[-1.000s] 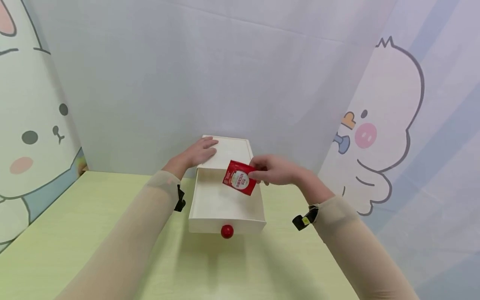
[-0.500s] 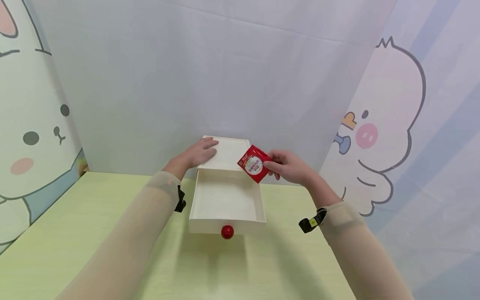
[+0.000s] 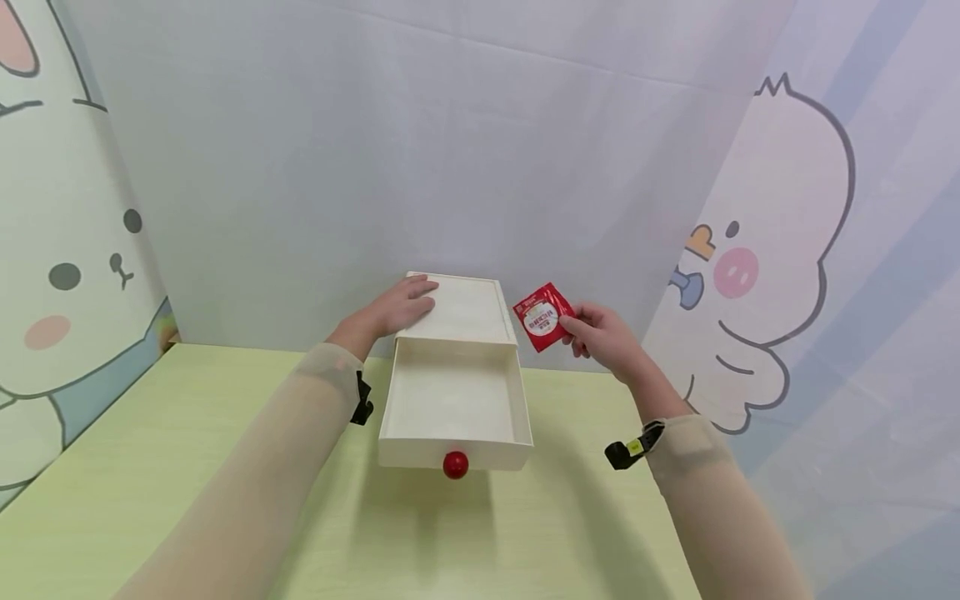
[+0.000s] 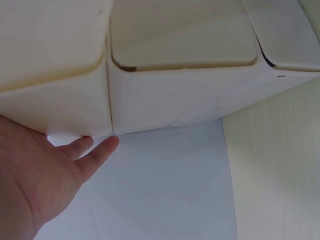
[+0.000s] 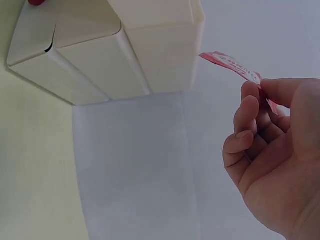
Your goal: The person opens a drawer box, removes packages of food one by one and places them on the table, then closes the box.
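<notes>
A white drawer box [image 3: 472, 310] stands against the back curtain, its top drawer [image 3: 453, 454] pulled out toward me and bare inside. On the drawer's front is a round red knob [image 3: 455, 465]. My left hand [image 3: 390, 310] rests on the box's top at its left edge, fingers extended. To the right of the box, my right hand [image 3: 603, 335] pinches a flat red sachet [image 3: 542, 317] with a white round label between thumb and forefinger, held in the air. Seen from the right wrist, the sachet [image 5: 232, 65] is nearly edge-on, apart from the box.
Below the pulled-out drawer, the box has further tiers [image 5: 95, 52]. A pale yellow-green table [image 3: 187, 467] spreads around it. Behind hangs a plain grey-white curtain [image 3: 375, 150]; cartoon-printed panels [image 3: 787, 250] close off both sides.
My right hand has carried the sachet from over the open drawer up and rightward, clear of the box. My left hand and the drawer stay in place.
</notes>
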### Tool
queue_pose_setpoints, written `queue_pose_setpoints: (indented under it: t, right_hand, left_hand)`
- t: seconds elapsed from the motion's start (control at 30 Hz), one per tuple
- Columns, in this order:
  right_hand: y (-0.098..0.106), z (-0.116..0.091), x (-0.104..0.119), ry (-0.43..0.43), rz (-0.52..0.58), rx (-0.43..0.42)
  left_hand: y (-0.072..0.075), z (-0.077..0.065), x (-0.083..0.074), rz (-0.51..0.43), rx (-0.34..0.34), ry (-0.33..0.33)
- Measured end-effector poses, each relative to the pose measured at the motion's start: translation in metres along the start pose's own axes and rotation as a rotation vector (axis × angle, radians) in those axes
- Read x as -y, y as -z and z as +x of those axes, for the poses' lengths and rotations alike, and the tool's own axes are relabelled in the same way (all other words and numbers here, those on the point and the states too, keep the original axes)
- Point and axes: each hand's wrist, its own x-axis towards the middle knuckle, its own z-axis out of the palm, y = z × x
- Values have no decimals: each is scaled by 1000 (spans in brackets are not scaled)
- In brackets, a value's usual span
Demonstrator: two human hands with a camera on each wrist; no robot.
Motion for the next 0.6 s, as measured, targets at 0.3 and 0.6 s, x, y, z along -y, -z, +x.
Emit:
queue_pose_setpoints:
  t: [0.3, 0.6]
  right_hand:
    - [9, 2, -47, -84, 88, -88]
    - [-1, 7, -94, -156, 146, -120]
  left_hand:
    - [-1, 1, 0, 3, -5, 2]
    - [0, 2, 0, 6, 5, 8]
